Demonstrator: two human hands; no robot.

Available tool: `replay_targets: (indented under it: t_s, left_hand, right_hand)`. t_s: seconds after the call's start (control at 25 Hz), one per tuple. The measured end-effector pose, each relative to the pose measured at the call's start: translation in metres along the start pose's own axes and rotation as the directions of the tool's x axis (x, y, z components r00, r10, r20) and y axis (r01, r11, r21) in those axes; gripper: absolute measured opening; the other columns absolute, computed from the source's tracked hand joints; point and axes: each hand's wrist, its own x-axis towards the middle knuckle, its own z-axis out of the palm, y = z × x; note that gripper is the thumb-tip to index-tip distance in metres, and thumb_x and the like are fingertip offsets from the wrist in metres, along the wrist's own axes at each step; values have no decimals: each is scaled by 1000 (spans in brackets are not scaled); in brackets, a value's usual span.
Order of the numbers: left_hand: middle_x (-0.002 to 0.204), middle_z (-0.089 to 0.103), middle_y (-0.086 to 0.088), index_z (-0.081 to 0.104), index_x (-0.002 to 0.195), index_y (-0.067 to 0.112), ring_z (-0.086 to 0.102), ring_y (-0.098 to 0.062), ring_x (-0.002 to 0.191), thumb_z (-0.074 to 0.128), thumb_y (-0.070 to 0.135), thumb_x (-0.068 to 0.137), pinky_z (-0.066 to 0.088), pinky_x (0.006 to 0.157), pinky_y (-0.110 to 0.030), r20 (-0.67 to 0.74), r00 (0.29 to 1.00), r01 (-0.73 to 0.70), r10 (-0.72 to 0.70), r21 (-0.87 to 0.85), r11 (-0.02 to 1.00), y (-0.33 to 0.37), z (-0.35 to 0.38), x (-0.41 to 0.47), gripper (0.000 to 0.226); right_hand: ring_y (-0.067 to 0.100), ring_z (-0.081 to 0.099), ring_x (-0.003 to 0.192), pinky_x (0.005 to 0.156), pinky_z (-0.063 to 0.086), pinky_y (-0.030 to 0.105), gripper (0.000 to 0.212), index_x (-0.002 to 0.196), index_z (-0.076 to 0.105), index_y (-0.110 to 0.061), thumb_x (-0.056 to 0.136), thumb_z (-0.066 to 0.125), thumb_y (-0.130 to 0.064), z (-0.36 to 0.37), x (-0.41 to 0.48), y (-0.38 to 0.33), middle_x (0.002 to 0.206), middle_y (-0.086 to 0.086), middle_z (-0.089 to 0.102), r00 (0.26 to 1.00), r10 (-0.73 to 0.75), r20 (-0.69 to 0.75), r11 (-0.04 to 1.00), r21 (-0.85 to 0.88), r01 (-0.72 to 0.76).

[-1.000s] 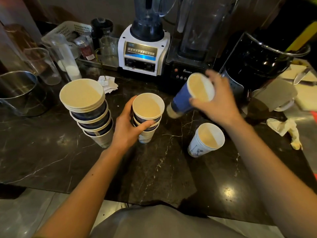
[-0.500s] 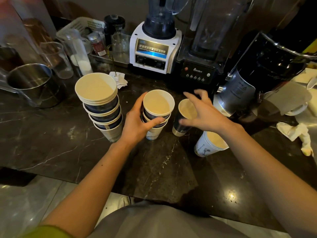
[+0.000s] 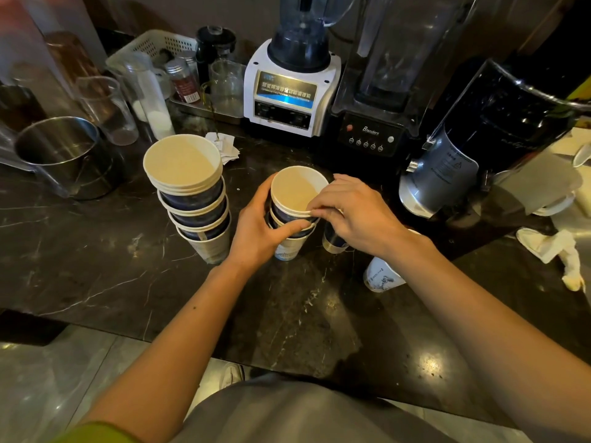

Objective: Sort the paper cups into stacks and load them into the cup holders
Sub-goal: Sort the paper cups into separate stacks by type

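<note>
Gripping the small stack with my left hand, fingers wrapped round its left side, thumb across the front. Stack stands upright on the dark counter, three or so nested cups, white one at the bottom. My right hand pinches the rim of the top cup at its right front edge, fingertips touching the rim.

Blue cup stands just right of the small stack, mostly hidden under my right hand; only its lower part shows. White cup sits nearer me and further right, partly covered by my right wrist; cannot tell whether it is tilted.

Tall stack stands left of my left hand, near but apart from it, upright, wider cups, blue walls with a white cup at the base.

Behind: white blender centre, black blender just to its right, dark grinder at far right. Steel pot at left edge, clear glass beside it, white basket at the back with jars in it. Crumpled paper lies between the tall stack and the white blender. Crumpled tissue on the counter at right.

Cup holders not in view.
</note>
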Motion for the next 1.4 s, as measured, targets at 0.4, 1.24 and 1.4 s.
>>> replay_targets:
  t_s: [0.4, 1.24, 1.4]
  left_hand:
    - [130, 43, 43, 31, 149, 34, 41, 19, 125, 82, 35, 74, 39, 101, -10, -24, 999, 23, -22, 24, 999, -11, 2, 2, 90]
    - [127, 39, 45, 25, 150, 34, 39, 31, 115, 83, 47, 66, 35, 90, 4, 76, 990, 115, -118, 39, 993, -15, 3, -6, 103]
    - [137, 47, 31, 32, 149, 26, 45, 11, 129, 85, 39, 71, 41, 103, -12, 115, 988, 94, -99, 45, 995, -13, 13, -11, 96]
  right_hand:
    - [2, 56, 89, 86, 43, 10, 19, 104, 69, -1, 99, 58, -16, -106, -84, 17, 97, 1, 61, 672, 81, -736, 978, -72, -197]
    - [13, 56, 116, 95, 49, 37, 38, 129, 62, -22, 97, 56, -41, -21, -104, 22, 122, -5, 64, 930, 349, -112, 937, 25, -349]
    - [18, 52, 120, 103, 39, 31, 39, 131, 60, -15, 97, 61, -33, 1, -45, -3, 127, 2, 63, 995, 100, -21, 995, -5, -100]
